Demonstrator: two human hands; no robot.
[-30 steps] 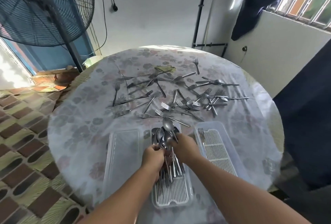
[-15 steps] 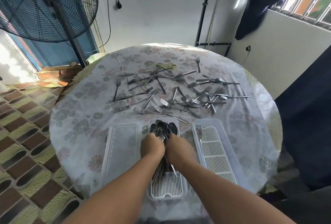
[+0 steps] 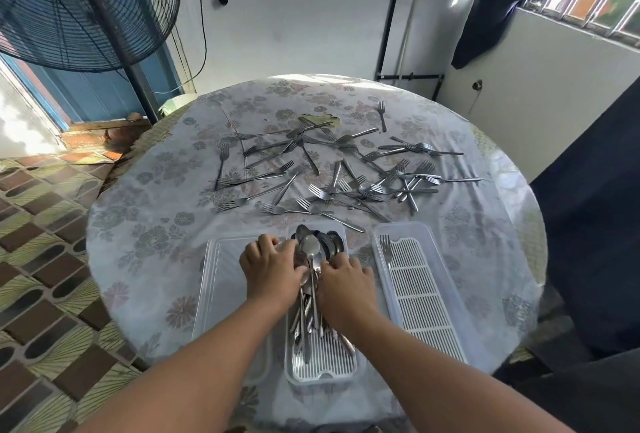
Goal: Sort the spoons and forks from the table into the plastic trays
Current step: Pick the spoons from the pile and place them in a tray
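Note:
A bundle of metal spoons [image 3: 311,246] lies lengthwise in the middle plastic tray [image 3: 322,368], bowls at the far end. My left hand [image 3: 273,268] grips the bundle from the left with curled fingers. From the right, my right hand [image 3: 346,282] grips the spoon necks. Beside them lies an empty clear left tray [image 3: 221,280]. The right tray [image 3: 420,294] has a white grid insert and one fork [image 3: 385,249] at its far left corner. Many forks [image 3: 346,183] lie scattered across the middle of the table.
The round table [image 3: 145,224] wears a floral cloth under clear plastic. A standing fan [image 3: 79,6] is at the back left, over a tiled floor. Dark curtains hang on the right, close to the table's edge.
The spoon bundle, held up over the tray's far end a second ago, now lies down in the middle tray. Both hands have stayed on it and shifted slightly apart along its sides.

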